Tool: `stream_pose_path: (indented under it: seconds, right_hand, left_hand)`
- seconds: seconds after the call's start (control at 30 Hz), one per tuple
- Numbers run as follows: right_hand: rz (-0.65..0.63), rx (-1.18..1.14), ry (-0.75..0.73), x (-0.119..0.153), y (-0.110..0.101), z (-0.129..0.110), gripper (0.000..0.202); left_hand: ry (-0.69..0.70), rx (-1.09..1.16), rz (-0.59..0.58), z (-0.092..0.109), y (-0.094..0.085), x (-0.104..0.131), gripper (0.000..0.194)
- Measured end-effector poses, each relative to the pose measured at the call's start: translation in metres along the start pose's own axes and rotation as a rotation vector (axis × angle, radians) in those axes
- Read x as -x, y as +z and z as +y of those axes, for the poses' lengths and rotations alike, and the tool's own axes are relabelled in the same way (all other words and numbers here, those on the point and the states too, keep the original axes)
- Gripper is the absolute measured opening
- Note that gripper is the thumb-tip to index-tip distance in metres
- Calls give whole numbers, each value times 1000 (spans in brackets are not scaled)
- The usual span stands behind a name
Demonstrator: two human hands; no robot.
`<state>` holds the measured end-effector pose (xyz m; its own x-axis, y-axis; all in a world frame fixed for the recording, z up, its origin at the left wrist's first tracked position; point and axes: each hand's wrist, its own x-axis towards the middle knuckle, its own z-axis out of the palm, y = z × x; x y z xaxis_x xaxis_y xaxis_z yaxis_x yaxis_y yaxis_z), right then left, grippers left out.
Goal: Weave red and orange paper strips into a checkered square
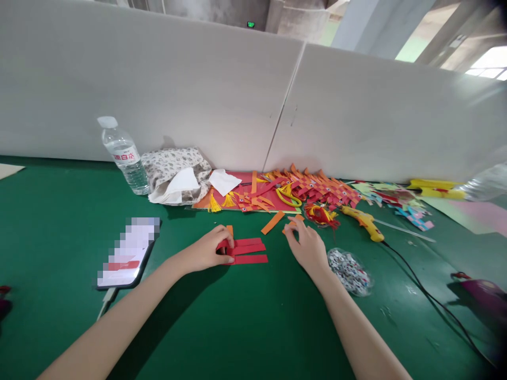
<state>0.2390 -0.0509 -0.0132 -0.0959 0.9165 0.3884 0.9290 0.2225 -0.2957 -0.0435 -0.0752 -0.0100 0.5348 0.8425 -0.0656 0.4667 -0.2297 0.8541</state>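
Note:
My left hand [212,249] is closed on the left ends of several red paper strips [249,246], which lie side by side and point right. An orange bit of paper [229,229] shows just behind its fingers. To the right, my right hand [307,245] has its thumb and fingertips bent together at an orange paper strip [299,217]; the fingers partly cover that strip. Between the hands and a little farther back lies another orange paper strip [273,222] on the green table.
Red and orange woven paper fish [317,186] with yellow tassels lie along the partition [198,95]. A yellow glue gun [364,222] and a bag of googly eyes [350,272] are at right. At left are a phone [129,253], water bottle [125,158] and tissue pack [174,163].

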Motion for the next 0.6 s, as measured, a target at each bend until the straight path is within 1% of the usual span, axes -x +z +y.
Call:
stream_pose_path:
  seconds: [0.17,0.23,0.37,0.43,0.5,0.6]
  right_hand:
    - [112,21,9,2,-2,-7,20]
    - [136,67,42,3,-1,-4,24]
    - [56,130,99,4,6,11,38]
    - [2,68,135,4,10,18,38]
    - [-31,-45,166,3,13,22,40]
    - [0,-194,212,0,12,20,44]
  left_hand:
    - [3,-13,1,0,0,0,23]
    - [10,-19,10,0,-1,0,23]
    - [6,-9,11,0,0,0,24]
    - [5,-15,15,1,0,0,24]
    - [5,-26,21,1,-1,0,24]
    - [1,-30,15,1,-1,0,23]
